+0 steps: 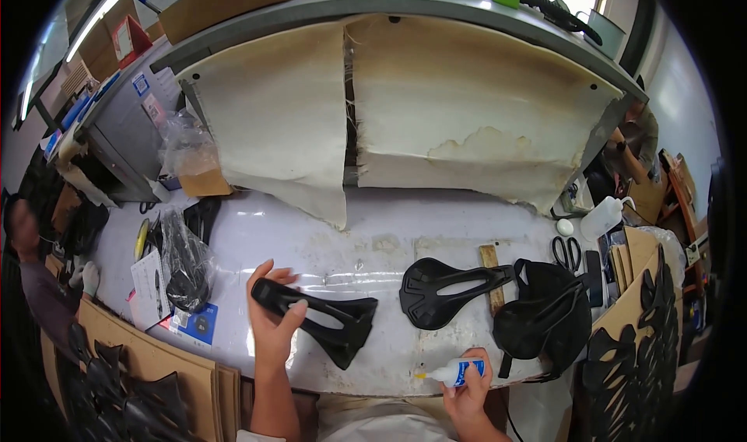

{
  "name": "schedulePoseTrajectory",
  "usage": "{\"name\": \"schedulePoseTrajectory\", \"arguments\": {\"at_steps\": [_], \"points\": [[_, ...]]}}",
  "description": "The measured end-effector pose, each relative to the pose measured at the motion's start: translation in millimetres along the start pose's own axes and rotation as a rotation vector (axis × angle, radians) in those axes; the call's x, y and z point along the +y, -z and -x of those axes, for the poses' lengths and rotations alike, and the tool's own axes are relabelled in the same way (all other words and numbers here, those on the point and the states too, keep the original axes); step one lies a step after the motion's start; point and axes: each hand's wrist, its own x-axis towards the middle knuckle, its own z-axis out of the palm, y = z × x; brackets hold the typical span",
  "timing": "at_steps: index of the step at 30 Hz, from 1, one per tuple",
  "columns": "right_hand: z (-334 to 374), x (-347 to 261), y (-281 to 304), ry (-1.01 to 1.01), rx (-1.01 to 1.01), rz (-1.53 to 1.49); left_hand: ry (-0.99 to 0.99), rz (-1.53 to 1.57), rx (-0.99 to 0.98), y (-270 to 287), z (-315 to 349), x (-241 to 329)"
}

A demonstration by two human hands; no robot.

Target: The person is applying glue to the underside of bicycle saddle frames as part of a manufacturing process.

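Holding a black saddle shell (354,331) by its narrow nose, the left hand (272,329) shows on my feed over the left-centre of the tabletop (257,224). The shell's long axis runs diagonally, nose to the far left, broad tail to the near right. I see the right hand (467,399) wrapped around a white bottle (465,372), its yellow tip pointing left. Beyond it, a second saddle (424,306) lies nose right, across a wooden strip (496,298), between the held shell and a black heap (541,317). Scissors (566,254) sit behind that. Far left I make out a plastic-wrapped bundle (187,263). The surface is pale and stained; stained sheets (475,107) hang behind, and cardboard (148,349) stands along the near left.
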Motion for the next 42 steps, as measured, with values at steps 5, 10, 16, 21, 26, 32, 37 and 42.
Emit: {"name": "schedulePoseTrajectory", "arguments": {"at_steps": [5,10,16,21,26,32,37,42], "points": [[-2,11,4,-0.032,0.058,0.018,0.313,0.424,-0.014,-17,41,-45],[-1,10,1,-0.031,0.046,-0.047,0.236,0.364,0.144,-11,29,-24],[-2,12,3,-0.009,0.058,-0.027,-0.036,-0.018,-0.063,-20,37,20],[-2,14,6,0.009,0.045,-0.010,0.180,0.189,-0.320,-15,57,-23],[-1,19,1,-0.015,0.022,0.083,0.548,0.410,-0.081,-12,47,-20],[0,31,-7,-0.041,-0.071,0.290,0.623,0.504,-0.128,-7,52,-43],[0,36,-6,0.027,-0.116,0.532,0.581,0.456,-0.104,-18,57,-41],[-2,32,-16,0.107,-0.167,0.657,0.587,0.418,-0.092,-18,55,-42]]}}
